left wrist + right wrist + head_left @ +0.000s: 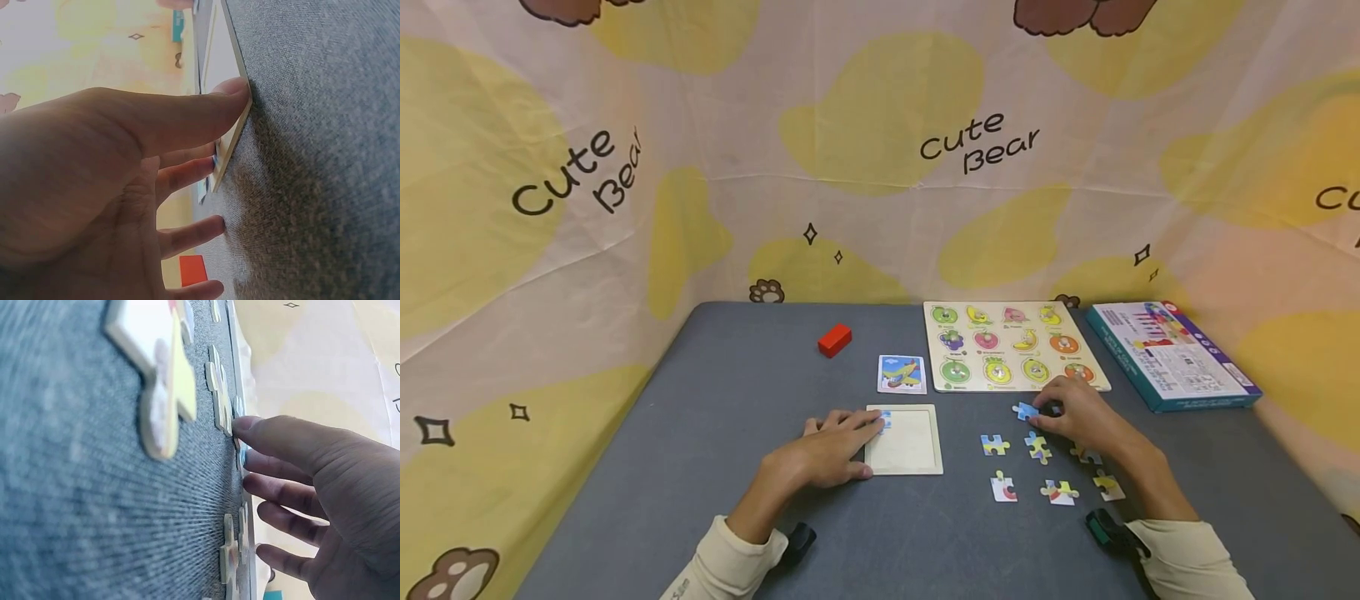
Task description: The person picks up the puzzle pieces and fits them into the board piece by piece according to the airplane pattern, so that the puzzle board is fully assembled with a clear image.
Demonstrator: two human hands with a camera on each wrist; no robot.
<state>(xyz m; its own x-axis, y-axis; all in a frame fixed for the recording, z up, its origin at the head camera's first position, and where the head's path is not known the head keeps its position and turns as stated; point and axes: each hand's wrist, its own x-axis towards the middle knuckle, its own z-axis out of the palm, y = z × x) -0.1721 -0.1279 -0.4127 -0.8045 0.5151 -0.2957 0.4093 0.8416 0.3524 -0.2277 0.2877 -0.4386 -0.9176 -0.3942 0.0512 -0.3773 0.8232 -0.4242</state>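
Note:
My left hand (pixel 831 448) rests at the left side of a shallow wooden puzzle tray (pixel 913 446), its fingers extended. The thumb touches the tray's near left corner, while fingertips reach a blue puzzle piece (pixel 886 420) lying in the far left corner. Over on the right, my right hand (pixel 1078 417) pinches another blue jigsaw piece (pixel 1024 412) between thumb and index finger, at the table surface. Several jigsaw pieces (pixel 995 445) lie spread below and around that hand, some partly covered by it. Behind the tray is a picture card (pixel 902 375) with a yellow airplane.
A red block (pixel 835 341) sits at the back left of the grey table (pixel 715 417). At the back stands a fruit puzzle board (pixel 1007 346) lying flat, with a teal-edged box (pixel 1176 357) to its right. Patterned cloth (pixel 880 150) hangs behind the table.

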